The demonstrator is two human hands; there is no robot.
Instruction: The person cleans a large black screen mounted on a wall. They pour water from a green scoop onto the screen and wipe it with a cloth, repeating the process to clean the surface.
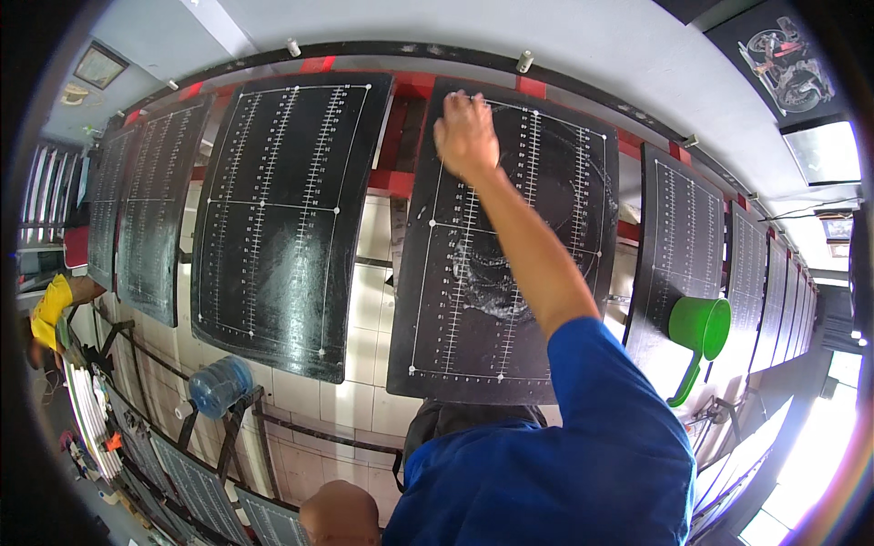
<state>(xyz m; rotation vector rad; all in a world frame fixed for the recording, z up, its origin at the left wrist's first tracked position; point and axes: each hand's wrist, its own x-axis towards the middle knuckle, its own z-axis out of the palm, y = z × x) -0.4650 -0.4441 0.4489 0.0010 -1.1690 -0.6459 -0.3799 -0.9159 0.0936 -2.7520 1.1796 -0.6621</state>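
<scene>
My right hand (469, 136) lies with its fingers stretched out on the upper left part of a black board (455, 355) marked with white scale lines. Its palm faces the board, and whatever might be under it is hidden. Whitish, foamy wet smears (496, 287) spread over the board's middle and curve up its right side. My right arm, in a blue sleeve, crosses in front of the board. A rounded bare part of an arm (341, 517) shows at the bottom edge; my left hand is out of the picture.
Similar boards stand left (282, 227) and right (674, 246) along a red frame (393, 182). A green dipper (701, 328) rests against the right board. A blue water bottle (221, 386) sits low left on a metal rack. Far left, a yellow sleeve (50, 311) shows another person.
</scene>
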